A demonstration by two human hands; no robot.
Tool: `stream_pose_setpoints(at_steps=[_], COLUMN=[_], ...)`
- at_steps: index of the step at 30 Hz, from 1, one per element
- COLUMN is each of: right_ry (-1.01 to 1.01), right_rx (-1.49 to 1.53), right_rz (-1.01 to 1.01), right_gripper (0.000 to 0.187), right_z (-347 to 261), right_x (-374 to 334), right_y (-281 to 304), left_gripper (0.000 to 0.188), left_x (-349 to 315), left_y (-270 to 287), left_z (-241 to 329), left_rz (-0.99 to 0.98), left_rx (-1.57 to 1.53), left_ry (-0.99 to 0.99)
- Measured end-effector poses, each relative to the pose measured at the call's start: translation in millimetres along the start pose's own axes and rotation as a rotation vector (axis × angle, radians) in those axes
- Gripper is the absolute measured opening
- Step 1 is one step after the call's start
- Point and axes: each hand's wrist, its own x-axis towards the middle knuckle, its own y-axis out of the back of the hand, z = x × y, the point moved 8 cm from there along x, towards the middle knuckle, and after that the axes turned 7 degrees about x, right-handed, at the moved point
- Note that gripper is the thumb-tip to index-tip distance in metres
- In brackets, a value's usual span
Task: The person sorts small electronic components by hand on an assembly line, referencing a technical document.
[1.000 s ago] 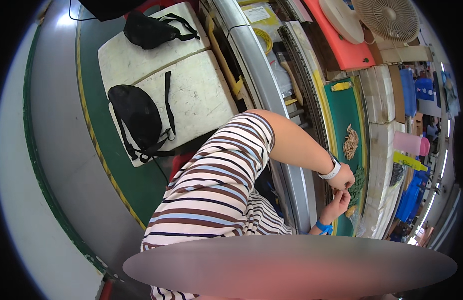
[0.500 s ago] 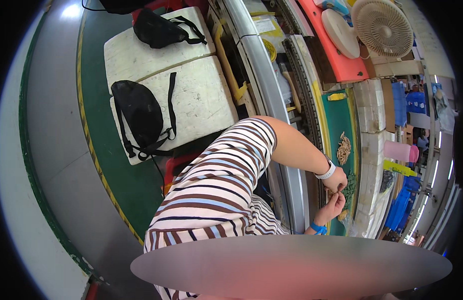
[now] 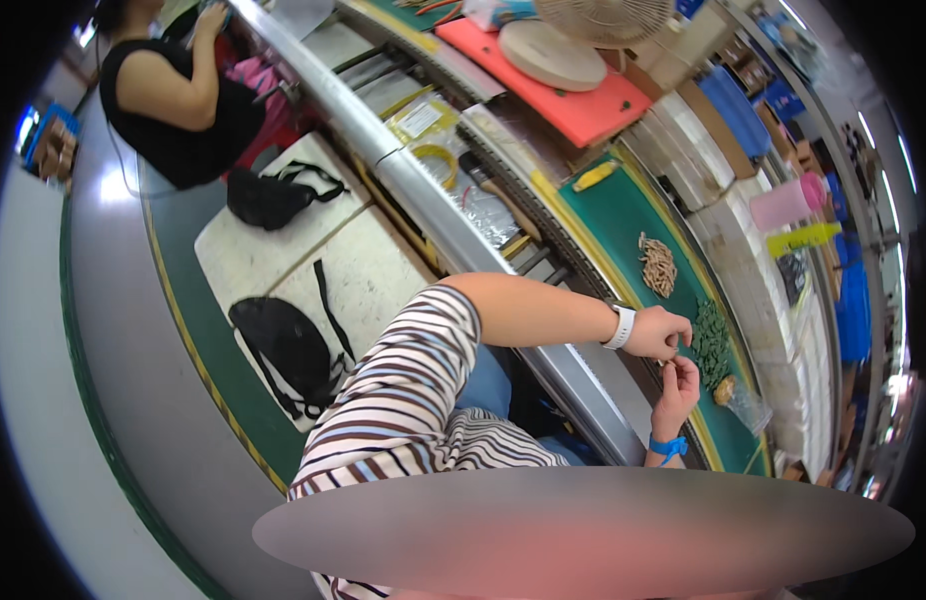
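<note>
My left hand (image 3: 658, 332), with a white watch on its wrist, is bent inward with its fingertips pinched together. Just below it my right hand (image 3: 676, 395), wearing a blue wristband, has thumb and fingers pinched close to the left fingertips. Whatever lies between the fingers is too small to make out. Both hands are at the near edge of a green work surface (image 3: 608, 215). Right beside them spreads a pile of small dark green pieces (image 3: 711, 345). Farther up the surface lies a heap of small tan, stick-like pieces (image 3: 657, 268).
A clear plastic bag (image 3: 751, 408) lies past the green pile. A yellow object (image 3: 595, 177) rests at the strip's far end, near a red board (image 3: 543, 85) and a fan (image 3: 605, 15). A metal rail (image 3: 453, 215) runs before me. Another person (image 3: 178, 100) works at upper left.
The view has swung, so the bench now slants and a co-worker shows at upper left. My hands stay close together beside the green pieces, their fingertips slightly farther apart.
</note>
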Motion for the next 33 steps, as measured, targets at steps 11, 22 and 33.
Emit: stream_pose_setpoints(at_steps=[11,22,33], right_ry=[-0.099,-0.076,-0.069], right_rx=[0.175,0.022,0.0], right_rz=[-0.108,-0.167,-0.209], right_gripper=[0.014,0.014,0.01], right_z=[6,10,7], right_x=[3,2,2], right_y=[5,11,7], left_gripper=[0.02,0.02,0.018], left_x=[-1,0,-2], left_y=[2,-5,-10], left_z=[7,1,-3], left_rz=[0.017,-0.08,-0.108], left_rx=[-0.17,-0.23,-0.23], left_ry=[0.162,0.253,0.289])
